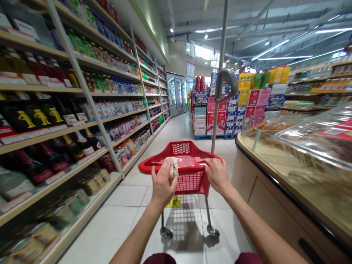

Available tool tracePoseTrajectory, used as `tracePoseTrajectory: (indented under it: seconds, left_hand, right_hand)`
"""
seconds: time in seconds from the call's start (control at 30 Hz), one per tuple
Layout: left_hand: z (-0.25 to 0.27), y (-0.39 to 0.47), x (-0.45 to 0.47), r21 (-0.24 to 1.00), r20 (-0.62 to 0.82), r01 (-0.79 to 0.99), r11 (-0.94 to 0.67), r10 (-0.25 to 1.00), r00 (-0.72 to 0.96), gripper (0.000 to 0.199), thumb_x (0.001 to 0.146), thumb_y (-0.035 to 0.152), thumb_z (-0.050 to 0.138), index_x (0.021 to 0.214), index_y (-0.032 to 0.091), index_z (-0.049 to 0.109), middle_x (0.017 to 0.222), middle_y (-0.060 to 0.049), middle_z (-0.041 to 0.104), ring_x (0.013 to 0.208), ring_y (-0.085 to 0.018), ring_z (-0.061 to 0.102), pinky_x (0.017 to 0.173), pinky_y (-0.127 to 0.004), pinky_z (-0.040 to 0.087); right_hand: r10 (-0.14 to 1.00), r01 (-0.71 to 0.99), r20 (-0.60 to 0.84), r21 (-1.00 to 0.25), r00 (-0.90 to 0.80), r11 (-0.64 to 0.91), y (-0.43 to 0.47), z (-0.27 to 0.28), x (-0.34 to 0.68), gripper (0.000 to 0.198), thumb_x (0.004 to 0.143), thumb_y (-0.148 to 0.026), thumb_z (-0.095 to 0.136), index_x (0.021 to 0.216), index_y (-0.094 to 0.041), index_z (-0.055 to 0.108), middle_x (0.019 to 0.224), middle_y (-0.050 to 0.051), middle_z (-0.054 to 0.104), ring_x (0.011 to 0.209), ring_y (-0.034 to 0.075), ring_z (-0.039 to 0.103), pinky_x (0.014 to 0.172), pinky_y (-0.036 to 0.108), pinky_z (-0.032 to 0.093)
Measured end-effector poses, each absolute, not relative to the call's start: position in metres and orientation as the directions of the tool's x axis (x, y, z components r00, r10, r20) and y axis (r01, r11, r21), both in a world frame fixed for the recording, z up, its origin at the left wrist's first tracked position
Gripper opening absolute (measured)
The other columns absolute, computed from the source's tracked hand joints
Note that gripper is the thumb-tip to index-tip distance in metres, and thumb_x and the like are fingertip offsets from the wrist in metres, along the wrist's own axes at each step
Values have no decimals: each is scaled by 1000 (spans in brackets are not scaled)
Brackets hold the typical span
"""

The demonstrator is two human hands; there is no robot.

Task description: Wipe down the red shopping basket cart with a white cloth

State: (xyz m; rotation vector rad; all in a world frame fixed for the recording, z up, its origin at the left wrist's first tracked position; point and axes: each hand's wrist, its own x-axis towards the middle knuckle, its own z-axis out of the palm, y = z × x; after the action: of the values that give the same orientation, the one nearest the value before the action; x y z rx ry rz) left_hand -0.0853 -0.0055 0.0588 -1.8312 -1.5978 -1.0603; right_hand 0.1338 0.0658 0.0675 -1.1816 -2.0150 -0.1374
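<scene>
In front of me stands a small red shopping cart (189, 183) with a plastic basket and swivel wheels. My left hand (164, 183) is closed on a crumpled whitish cloth (173, 168), pressed against the cart's red handlebar (192, 167) left of its middle. Around the right end of that bar, the fingers of my right hand (217, 174) are wrapped. A metal pole (215, 134) with a grey loop rises at the cart's right side. Most of the basket's inside is hidden by the bar.
Tall shelves (115, 123) of bottles and cans line the left. Close on the right is a display counter (255, 172) with packaged food behind a clear edge. Stacked drink cartons (217, 117) stand ahead, and glass-door coolers (177, 93) lie farther back. Pale floor tiles (123, 196) run between.
</scene>
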Motion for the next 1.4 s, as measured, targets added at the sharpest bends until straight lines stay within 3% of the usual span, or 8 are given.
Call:
tracePoseTrajectory:
  seconds: [0.17, 0.33, 0.5, 0.67, 0.87, 1.03, 1.2, 1.4]
  left_hand:
    - [57, -5, -102, 96, 819, 980, -173, 573, 21, 32, 81, 20, 38, 112, 22, 46, 119, -11, 55, 110, -20, 50, 100, -49, 17]
    - [48, -14, -147, 165, 867, 986, 0, 476, -145, 33, 82, 19, 35, 114, 21, 47, 117, -13, 56, 106, -22, 53, 100, -53, 15]
    - [52, -8, -125, 40, 843, 984, -174, 535, 60, 36, 82, 17, 33, 115, 23, 46, 115, -10, 57, 106, -18, 53, 104, -50, 10]
    - [57, -5, -131, 173, 884, 985, -8, 443, -151, 34, 81, 18, 34, 112, 21, 48, 109, -10, 61, 100, -20, 56, 103, -51, 13]
    - [60, -7, -107, 36, 839, 970, -239, 535, 101, 35, 82, 16, 33, 113, 20, 48, 115, -9, 58, 108, -17, 52, 106, -48, 8]
    - [61, -3, -107, 143, 872, 986, -89, 481, -83, 31, 82, 19, 34, 110, 19, 49, 110, -11, 61, 103, -20, 55, 104, -51, 12]
    - [66, -1, -75, 13, 822, 949, -316, 543, 170, 33, 83, 15, 32, 111, 18, 48, 115, -9, 58, 108, -17, 51, 106, -47, 9]
    - [71, 3, -90, 178, 855, 980, -88, 507, -110, 29, 82, 18, 35, 105, 18, 52, 107, -10, 63, 99, -20, 57, 103, -54, 13]
  right_hand:
    - [682, 769, 672, -261, -290, 584, 59, 67, 132, 28, 86, -25, 33, 103, -21, 55, 102, 5, 61, 97, 20, 49, 91, 42, 20]
    - [674, 767, 696, -285, -247, 575, 58, 64, 128, 27, 85, -25, 35, 101, -21, 56, 101, 5, 61, 98, 20, 49, 91, 42, 22]
    - [666, 746, 696, -286, -271, 602, 55, 64, 126, 28, 86, -25, 34, 102, -22, 56, 104, 6, 61, 100, 20, 49, 94, 46, 19]
    - [663, 743, 696, -284, -275, 606, 50, 66, 125, 28, 86, -25, 33, 103, -21, 55, 106, 6, 61, 101, 20, 49, 94, 45, 20]
    - [669, 738, 682, -281, -296, 613, 45, 65, 124, 28, 87, -25, 33, 105, -21, 54, 109, 7, 59, 102, 21, 48, 95, 48, 17]
    - [663, 747, 701, -286, -264, 600, 41, 63, 121, 29, 86, -24, 34, 106, -18, 54, 108, 8, 59, 104, 21, 47, 95, 46, 19]
    - [634, 737, 725, -270, -268, 620, 38, 63, 121, 28, 86, -23, 34, 105, -19, 54, 107, 7, 60, 103, 21, 48, 96, 47, 17]
    - [612, 731, 752, -271, -246, 626, 33, 63, 122, 29, 86, -23, 34, 107, -17, 53, 108, 8, 59, 103, 22, 48, 95, 47, 21]
